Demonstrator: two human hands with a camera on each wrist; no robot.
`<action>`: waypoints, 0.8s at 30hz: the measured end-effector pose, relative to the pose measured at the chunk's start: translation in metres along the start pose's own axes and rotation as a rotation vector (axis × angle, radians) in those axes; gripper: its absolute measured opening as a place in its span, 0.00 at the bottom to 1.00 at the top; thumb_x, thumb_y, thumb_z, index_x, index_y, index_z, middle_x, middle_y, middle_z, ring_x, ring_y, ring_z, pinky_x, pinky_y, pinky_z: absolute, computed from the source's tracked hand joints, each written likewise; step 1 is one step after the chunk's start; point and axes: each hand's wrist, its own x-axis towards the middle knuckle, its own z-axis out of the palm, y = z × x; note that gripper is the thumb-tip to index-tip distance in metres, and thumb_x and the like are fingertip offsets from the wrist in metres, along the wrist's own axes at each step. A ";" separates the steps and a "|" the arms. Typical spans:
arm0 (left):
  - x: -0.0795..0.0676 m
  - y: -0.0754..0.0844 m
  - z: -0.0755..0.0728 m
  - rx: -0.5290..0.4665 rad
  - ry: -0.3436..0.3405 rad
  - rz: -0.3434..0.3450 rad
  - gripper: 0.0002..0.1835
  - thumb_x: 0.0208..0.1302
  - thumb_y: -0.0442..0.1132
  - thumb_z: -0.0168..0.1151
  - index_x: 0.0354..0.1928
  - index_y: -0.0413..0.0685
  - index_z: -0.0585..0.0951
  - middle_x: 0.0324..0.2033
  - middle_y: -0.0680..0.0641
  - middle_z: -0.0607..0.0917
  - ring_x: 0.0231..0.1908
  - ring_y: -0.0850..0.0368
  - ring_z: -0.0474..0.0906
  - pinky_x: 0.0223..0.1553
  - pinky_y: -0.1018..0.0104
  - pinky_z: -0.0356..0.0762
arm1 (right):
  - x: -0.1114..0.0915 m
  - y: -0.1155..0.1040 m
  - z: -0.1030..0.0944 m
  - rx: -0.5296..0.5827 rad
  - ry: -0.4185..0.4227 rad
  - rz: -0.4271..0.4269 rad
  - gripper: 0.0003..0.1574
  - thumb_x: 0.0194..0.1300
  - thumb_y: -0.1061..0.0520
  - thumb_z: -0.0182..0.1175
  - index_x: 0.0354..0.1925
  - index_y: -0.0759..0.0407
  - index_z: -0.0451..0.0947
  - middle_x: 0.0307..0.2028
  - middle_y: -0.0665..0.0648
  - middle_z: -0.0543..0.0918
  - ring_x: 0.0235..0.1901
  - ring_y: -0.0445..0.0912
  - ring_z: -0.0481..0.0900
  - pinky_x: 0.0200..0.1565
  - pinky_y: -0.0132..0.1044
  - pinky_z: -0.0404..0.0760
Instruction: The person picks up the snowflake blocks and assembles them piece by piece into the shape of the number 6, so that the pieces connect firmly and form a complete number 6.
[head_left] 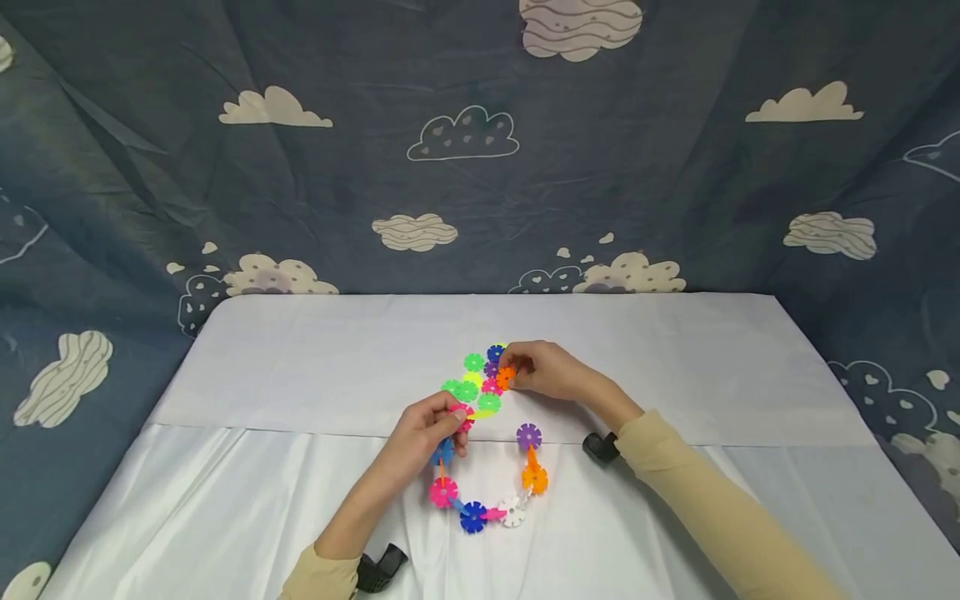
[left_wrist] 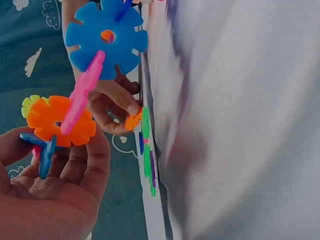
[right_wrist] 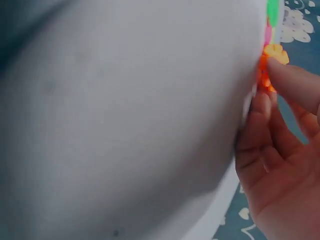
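Observation:
A U-shaped chain of interlocking flower-shaped plastic discs lies on the white cloth, from a purple disc (head_left: 528, 436) past a white disc (head_left: 513, 513) and a dark blue disc (head_left: 472, 517) to a pink disc (head_left: 443, 492). My left hand (head_left: 420, 429) pinches the chain's upper left end between thumb and fingers; in the left wrist view a blue disc (left_wrist: 132, 42) and a pink disc (left_wrist: 82, 92) rise from there. An orange disc (head_left: 506, 378) is pinched by my right hand (head_left: 551, 371) at the edge of the loose discs. Its fingertips show in the right wrist view around orange (right_wrist: 265, 65).
Several loose discs, such as a green disc (head_left: 474, 362), a dark blue disc (head_left: 496, 353) and a light green disc (head_left: 489, 402), lie between and beyond the hands. The white cloth (head_left: 675, 358) covers the table up to a dark cloud-patterned curtain (head_left: 465, 192).

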 end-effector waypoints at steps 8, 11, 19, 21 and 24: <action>0.000 0.001 0.000 0.021 0.004 0.000 0.09 0.74 0.34 0.52 0.39 0.33 0.75 0.27 0.39 0.79 0.28 0.52 0.78 0.37 0.63 0.80 | -0.024 -0.013 -0.002 0.050 0.086 0.060 0.11 0.62 0.62 0.67 0.44 0.52 0.84 0.33 0.49 0.81 0.34 0.46 0.75 0.40 0.38 0.78; -0.001 0.003 0.001 0.037 0.009 -0.002 0.08 0.73 0.35 0.53 0.39 0.34 0.76 0.29 0.35 0.79 0.28 0.51 0.77 0.37 0.63 0.79 | -0.038 -0.023 -0.002 0.125 0.140 0.067 0.13 0.64 0.62 0.66 0.47 0.53 0.84 0.38 0.48 0.83 0.37 0.46 0.76 0.43 0.38 0.79; -0.005 0.007 0.005 0.081 -0.009 0.034 0.09 0.74 0.37 0.55 0.40 0.37 0.78 0.33 0.33 0.79 0.30 0.48 0.78 0.36 0.65 0.77 | -0.079 -0.052 0.005 0.366 0.244 0.134 0.10 0.64 0.66 0.62 0.45 0.61 0.81 0.35 0.57 0.84 0.33 0.52 0.81 0.40 0.41 0.83; -0.006 0.009 0.005 0.096 -0.018 0.040 0.09 0.73 0.38 0.55 0.41 0.37 0.78 0.33 0.34 0.80 0.31 0.48 0.78 0.36 0.65 0.76 | -0.088 -0.060 0.008 0.401 0.263 0.141 0.08 0.65 0.66 0.61 0.44 0.60 0.80 0.35 0.60 0.83 0.32 0.52 0.80 0.38 0.42 0.83; -0.007 0.011 0.005 0.123 -0.028 0.043 0.10 0.74 0.39 0.55 0.42 0.38 0.79 0.35 0.35 0.81 0.33 0.47 0.78 0.34 0.65 0.76 | -0.098 -0.070 0.012 0.442 0.269 0.133 0.06 0.67 0.64 0.60 0.43 0.59 0.77 0.35 0.62 0.82 0.31 0.51 0.80 0.37 0.42 0.83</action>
